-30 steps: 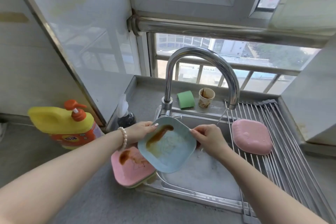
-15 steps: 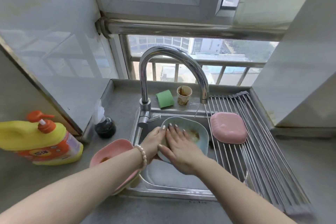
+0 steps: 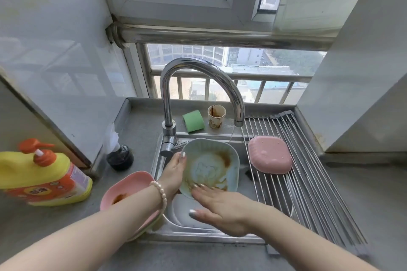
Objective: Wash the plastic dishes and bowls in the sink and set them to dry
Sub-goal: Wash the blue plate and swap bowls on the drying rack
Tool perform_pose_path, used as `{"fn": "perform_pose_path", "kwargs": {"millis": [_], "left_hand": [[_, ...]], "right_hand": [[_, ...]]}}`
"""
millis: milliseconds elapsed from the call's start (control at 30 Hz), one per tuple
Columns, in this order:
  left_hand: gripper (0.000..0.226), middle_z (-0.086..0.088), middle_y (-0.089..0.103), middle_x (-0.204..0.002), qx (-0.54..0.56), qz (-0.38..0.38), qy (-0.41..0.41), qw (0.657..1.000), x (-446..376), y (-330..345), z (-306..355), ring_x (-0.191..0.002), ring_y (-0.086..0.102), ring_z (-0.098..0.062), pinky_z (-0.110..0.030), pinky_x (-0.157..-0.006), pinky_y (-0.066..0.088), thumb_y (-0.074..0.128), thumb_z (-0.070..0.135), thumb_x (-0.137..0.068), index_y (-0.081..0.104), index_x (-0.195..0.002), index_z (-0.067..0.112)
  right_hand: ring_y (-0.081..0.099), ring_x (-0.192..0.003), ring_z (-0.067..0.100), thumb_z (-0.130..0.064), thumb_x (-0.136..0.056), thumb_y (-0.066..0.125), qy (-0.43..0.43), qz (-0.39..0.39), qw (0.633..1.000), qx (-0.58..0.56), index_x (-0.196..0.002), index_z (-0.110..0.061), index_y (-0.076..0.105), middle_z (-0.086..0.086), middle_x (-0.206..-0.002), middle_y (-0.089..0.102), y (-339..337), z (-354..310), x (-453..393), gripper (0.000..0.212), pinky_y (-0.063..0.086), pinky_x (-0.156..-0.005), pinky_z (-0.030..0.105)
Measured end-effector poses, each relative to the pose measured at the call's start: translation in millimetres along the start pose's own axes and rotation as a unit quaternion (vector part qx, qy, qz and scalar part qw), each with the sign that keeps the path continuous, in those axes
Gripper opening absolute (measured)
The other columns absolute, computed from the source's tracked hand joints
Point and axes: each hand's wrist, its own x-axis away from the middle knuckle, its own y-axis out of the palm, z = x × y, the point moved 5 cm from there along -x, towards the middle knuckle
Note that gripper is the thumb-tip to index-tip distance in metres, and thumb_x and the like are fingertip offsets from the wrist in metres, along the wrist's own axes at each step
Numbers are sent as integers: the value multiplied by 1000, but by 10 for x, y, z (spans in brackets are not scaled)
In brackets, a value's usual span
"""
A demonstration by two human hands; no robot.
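While left hand grips blue bowl rim, right fingers (straight) press inside.

Left hand grips blue dish over sink, below faucet. Right hand fingers straight, fingertips on dish's brown-stained inside. Pink dish inverted on rack, right of faucet.

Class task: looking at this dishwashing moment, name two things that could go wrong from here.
1. The left hand holds the blue dish tilted by one edge while the right hand rubs it; wet, it might slip into the sink.
2. The stacked dirty pink dish overhangs the sink edge beneath the left forearm, which could knock it.
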Motion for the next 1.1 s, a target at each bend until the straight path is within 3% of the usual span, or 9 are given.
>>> {"fn": "perform_pose_path", "kwargs": {"millis": [133, 267, 433, 600, 700, 800, 867, 967, 1100], "left_hand": [[25, -10, 65, -107, 22, -24, -24, 999, 36, 70, -87, -95, 65, -26, -38, -70, 56, 32, 33, -104, 54, -101, 23], [25, -7, 61, -98, 50, -10, -7, 999, 58, 202, -30, -97, 60, -20, -18, -67, 53, 32, 25, -104, 54, -95, 16], [25, -12, 64, -106, 59, -14, -35, 998, 129, 117, -24, -88, 67, -26, -42, -70, 59, 30, 32, -104, 52, -101, 20], [20, -6, 60, -104, 92, -37, -29, 995, 189, 305, -9, -83, 61, -13, -25, -62, 57, 32, 31, -103, 49, -102, 20], [27, -13, 61, -105, 90, -13, -4, 996, 137, 174, -3, -88, 64, -17, -22, -68, 55, 31, 28, -104, 50, -111, 10], [25, -12, 63, -107, 83, -20, -27, 996, 186, 133, -26, -85, 68, -25, -41, -60, 60, 28, 34, -104, 50, -107, 22], [25, -8, 64, -106, 81, -26, -40, 996, 209, 196, -48, -83, 68, -24, -44, -61, 59, 28, 36, -104, 50, -103, 25], [25, 1, 61, -102, 110, -14, -20, 994, 184, 251, -19, -89, 63, -15, -28, -63, 57, 30, 31, -104, 50, -113, 19], [26, -12, 63, -106, 97, -6, -15, 995, 164, 128, -24, -84, 67, -20, -31, -57, 59, 29, 32, -104, 51, -108, 18]], "right_hand": [[18, -145, 27, -85, -55, -23, 132, 80, 978, 140, -150, -3, 19, 18, -156, 19, -268, 413, -24, 132, 10, -120, 38], [-7, -147, 19, -82, -68, -6, 20, 65, 997, 23, -153, -11, -4, 9, -160, -7, -176, 40, -174, 110, -7, -117, 29], [44, -128, 30, -76, -75, -8, 111, 51, 982, 142, -130, -9, 53, 17, -138, 49, -261, 306, 129, 106, 35, -108, 42], [-10, -147, 21, -85, -56, -16, 62, 76, 995, 35, -153, -10, -5, 11, -159, -10, -189, 195, -207, 122, -7, -119, 33], [-2, -148, 15, -75, -78, 3, -14, 5, 1000, -22, -154, -17, 6, 5, -161, 0, -71, -28, 49, 96, 0, -120, 29], [17, -146, 24, -75, -78, -2, 75, 20, 991, 106, -152, -15, 20, 12, -158, 17, -212, 249, 198, 98, 13, -120, 37], [12, -146, 27, -81, -63, -15, 136, 53, 977, 154, -152, -6, 11, 18, -158, 11, -322, 361, 83, 119, 6, -120, 37], [-7, -147, 22, -76, -81, 5, 84, 49, 991, 91, -152, -6, 0, 13, -159, -7, -234, 161, -64, 101, -6, -118, 33], [21, -144, 23, -70, -89, 5, 50, 3, 996, 69, -142, -13, 41, 10, -157, 22, -184, 206, 141, 86, 20, -117, 41]]}}
